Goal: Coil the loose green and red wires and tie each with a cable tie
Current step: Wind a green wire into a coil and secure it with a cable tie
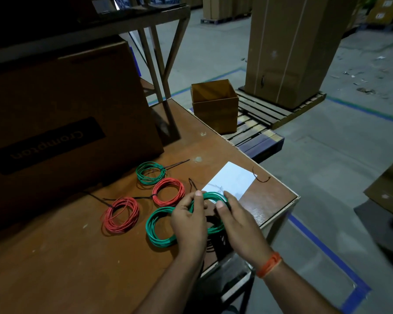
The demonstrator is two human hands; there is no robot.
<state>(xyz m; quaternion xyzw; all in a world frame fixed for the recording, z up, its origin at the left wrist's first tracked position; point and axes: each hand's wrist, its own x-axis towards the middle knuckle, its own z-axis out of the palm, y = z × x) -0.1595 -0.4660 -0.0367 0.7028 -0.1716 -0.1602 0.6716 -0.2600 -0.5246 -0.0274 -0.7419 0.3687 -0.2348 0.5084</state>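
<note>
Head view showed both hands gripping one green coil (210,196) over the brown table (66,257), just nearer than the white paper (230,181). Left hand (188,225) curled round its left arc, right hand (236,220) round its right arc; the ring's long axis ran left to right. Left of the paper lay another green coil (156,230), two tied red coils (120,215) (168,192), and a tied green coil (150,172) whose cable-tie tail (177,163) pointed up-right.

Dim warehouse: grey concrete floor (213,53), wooden pallets (279,109), stacked cardboard cartons (290,41).
</note>
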